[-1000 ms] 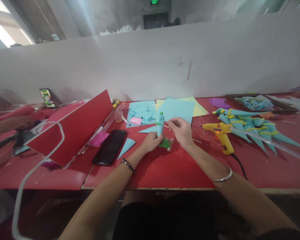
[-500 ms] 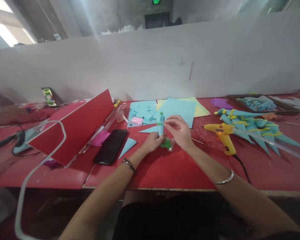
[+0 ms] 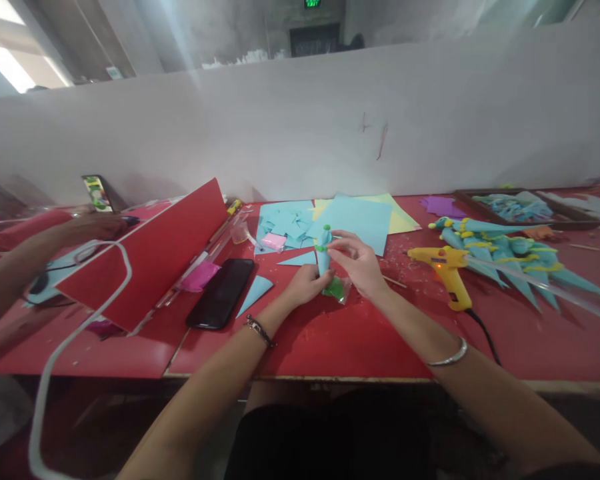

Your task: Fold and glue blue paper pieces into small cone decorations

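Upright in my left hand is a light-blue paper cone with green trim and a small green ball on top. My left fingers close round its lower part. My right hand is at the cone's right side, thumb and forefinger pinched against the green trim; whether a bit of green clay is between them is too small to see. Below the hands lies a clear packet of green clay. A cut blue paper piece and a black phone lie left of my left hand.
A yellow glue gun with a lit orange light stands right, beside several finished blue cones with yellow trim. Blue sheets lie behind. A red board leans at left; beyond it a co-worker's hand reaches over the table.
The cone has shifted slightly right and my right fingers have closed in against its trim. At left, the co-worker's arms have moved further into view.
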Demonstrator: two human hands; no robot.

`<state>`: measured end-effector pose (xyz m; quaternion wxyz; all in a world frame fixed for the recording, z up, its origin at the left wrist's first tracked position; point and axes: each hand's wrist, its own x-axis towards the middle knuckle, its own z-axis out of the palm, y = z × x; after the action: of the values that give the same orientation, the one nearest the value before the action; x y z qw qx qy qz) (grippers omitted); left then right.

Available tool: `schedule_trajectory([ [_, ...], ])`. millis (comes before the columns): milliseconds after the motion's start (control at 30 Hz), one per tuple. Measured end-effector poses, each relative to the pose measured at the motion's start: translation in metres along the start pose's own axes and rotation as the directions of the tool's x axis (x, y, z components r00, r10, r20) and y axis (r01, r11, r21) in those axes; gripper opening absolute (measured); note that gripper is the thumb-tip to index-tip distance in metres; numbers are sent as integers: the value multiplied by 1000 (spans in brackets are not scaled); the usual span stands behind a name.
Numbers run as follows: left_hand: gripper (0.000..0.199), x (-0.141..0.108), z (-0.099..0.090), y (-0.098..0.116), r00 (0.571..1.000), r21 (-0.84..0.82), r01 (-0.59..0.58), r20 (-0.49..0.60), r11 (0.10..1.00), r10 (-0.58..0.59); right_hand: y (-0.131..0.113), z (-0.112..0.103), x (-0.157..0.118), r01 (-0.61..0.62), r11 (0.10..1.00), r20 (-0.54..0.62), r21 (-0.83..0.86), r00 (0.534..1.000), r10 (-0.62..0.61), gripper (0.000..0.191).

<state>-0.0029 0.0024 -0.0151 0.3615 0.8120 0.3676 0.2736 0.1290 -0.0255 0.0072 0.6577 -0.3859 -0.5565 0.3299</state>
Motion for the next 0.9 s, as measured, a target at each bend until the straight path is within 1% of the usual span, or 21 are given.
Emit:
schedule_trajectory([
  [167,41,-1,-2,4,1000,-2,-2,3,1000,2,3,2,1,-56,994,15,92,998,55,14],
  [300,39,-2,-3,7,1000,-26,-11,27,1000,12,3,3,1,-84,992,6,97,996,84,14],
  [400,37,-2,-3,7,999,-43,-23,31,999,24,2,3,0,-87,990,2,115,996,87,15],
  [533,34,-2,-3,4,999,-54,-41,29,998,43,1,4,0,-88,983,21,158,996,85,23],
  [667,32,-1,-2,0,999,-40,-38,21,998,39,0,6,0,-102,982,23,162,995,99,25],
  [800,29,-2,-2,-1,999,-80,-27,37,996,30,-2,6,0,-125,974,66,189,991,114,26],
  [900,27,-3,-2,0,998,-92,-24,48,995,29,-1,7,-1,-130,973,66,193,991,119,28],
])
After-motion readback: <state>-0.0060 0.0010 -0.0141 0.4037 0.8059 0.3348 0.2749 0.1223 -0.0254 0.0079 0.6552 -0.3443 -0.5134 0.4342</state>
